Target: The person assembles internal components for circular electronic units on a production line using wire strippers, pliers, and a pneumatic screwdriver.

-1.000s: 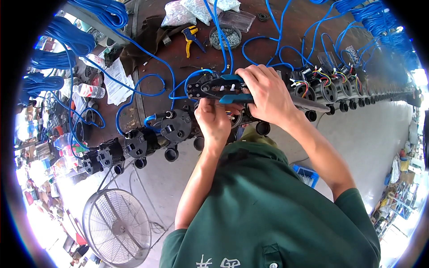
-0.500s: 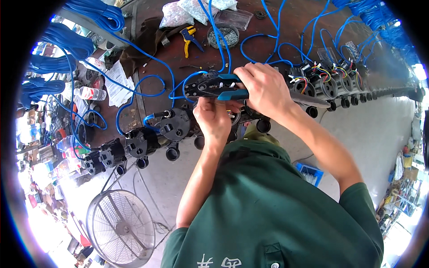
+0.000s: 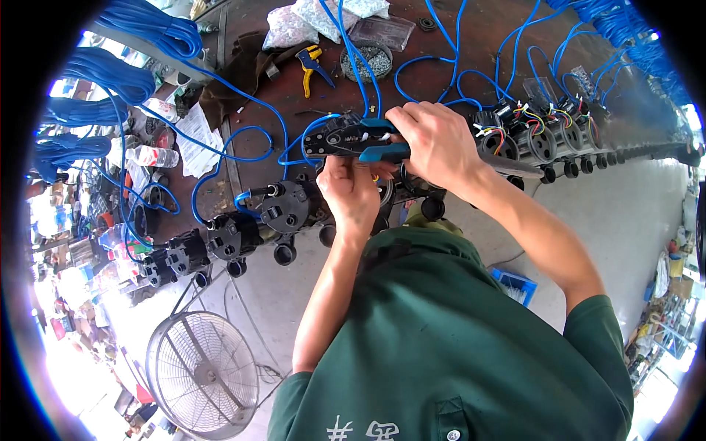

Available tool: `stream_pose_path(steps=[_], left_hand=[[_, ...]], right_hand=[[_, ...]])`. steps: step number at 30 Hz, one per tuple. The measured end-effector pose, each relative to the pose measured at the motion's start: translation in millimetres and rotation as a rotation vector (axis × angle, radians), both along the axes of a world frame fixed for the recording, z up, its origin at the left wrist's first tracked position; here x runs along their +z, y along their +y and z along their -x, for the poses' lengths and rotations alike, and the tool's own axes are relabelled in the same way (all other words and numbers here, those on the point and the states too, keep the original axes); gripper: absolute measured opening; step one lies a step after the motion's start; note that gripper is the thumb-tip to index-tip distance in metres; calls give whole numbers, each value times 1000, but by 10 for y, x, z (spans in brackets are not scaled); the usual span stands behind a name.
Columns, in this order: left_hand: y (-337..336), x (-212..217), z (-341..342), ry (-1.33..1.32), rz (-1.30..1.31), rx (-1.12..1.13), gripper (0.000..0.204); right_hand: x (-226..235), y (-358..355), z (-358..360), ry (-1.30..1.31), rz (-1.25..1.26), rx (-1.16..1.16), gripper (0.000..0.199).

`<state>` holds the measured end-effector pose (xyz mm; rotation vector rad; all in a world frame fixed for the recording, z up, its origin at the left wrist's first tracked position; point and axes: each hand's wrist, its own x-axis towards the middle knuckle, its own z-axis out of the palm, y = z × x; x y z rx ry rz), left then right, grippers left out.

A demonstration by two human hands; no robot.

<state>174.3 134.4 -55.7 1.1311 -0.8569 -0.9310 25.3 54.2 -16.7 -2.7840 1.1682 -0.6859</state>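
My right hand [image 3: 434, 140] grips the blue handles of a black crimping tool [image 3: 346, 138], whose jaws point left over the brown workbench [image 3: 456, 44]. Just below it, my left hand [image 3: 353, 192] pinches thin wires, one with a yellow tip, at the edge of the bench. Black round devices [image 3: 283, 209] with blue cables stand in a row along the bench edge under both hands. More such devices [image 3: 540, 136] with coloured wires stand to the right.
Yellow-handled pliers [image 3: 312, 65], a round dish of small parts [image 3: 368, 62] and plastic bags [image 3: 290, 26] lie at the back of the bench. Blue cable coils [image 3: 118, 73] hang left. A floor fan [image 3: 198, 371] and a blue crate [image 3: 515, 283] stand on the concrete floor.
Both hands with the crimping tool have stayed together at the bench edge; the view has shifted slightly.
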Motion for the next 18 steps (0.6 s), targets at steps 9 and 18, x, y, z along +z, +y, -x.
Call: stream_pose_path(steps=[9,18], left_hand=[[-45,27,19,-20,-34,2,14],[-92,57,-11,-242,-66,-5,20]], right_hand=[[-27,-162,62,-21,-141,27,41],[-217,-327,133,-59,-254,125,38]])
